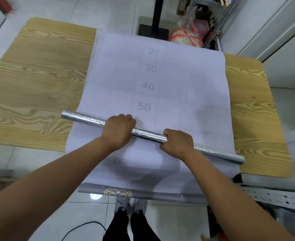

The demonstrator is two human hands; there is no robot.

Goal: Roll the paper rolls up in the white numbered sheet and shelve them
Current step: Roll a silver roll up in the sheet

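Observation:
A long silver foil-covered paper roll (148, 134) lies slanted across the white numbered sheet (178, 80), its left end past the sheet's left edge and its right end past the right edge. My left hand (117, 131) grips the roll near its middle, fingers curled over the top. My right hand (178, 143) grips it a little further right. The sheet shows the numbers 20, 30, 40 and 50 and hangs over the near edge of the wooden table (35, 80), where its end is curled into a grey roll with a gold ornament (134, 192).
A black stand base (152, 31) and bagged clutter (190, 35) sit beyond the table's far edge. A white cabinet (286, 49) stands at the right. A perforated metal rack (273, 197) lies at lower right. A black cable (80, 228) runs on the tiled floor by my feet.

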